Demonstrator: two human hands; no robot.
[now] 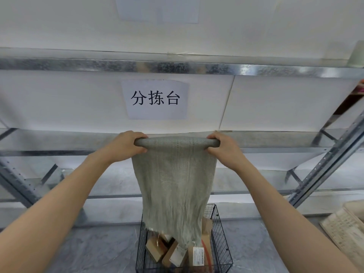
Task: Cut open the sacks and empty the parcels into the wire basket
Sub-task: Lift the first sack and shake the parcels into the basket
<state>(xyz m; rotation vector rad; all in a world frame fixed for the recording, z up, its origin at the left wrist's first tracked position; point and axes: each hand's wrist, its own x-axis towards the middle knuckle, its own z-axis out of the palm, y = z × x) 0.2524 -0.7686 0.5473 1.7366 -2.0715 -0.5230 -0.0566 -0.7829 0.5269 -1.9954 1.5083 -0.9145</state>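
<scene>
Over the basket (221, 243), our left hand (126, 147) and right hand (224, 151) grip the upended sack (175, 184). Parcels (156, 248) lie inside; this sack seems emptied.

- Floor (88, 249): grey and mottled, with a wrinkled sheen. It spans the lower frame up to the foot of the rack.
- Rack (325, 161): galvanised metal. Its uprights and braces come down to the floor at left and right.
- Basket (221, 239): black wire, stands directly on the floor at bottom centre, in front of the rack. Cardboard parcels (157, 247) lie inside it.
- Stack (344, 225): pale, woven, printed, lying flat at the right edge, apart from the basket. Print unreadable.
</scene>
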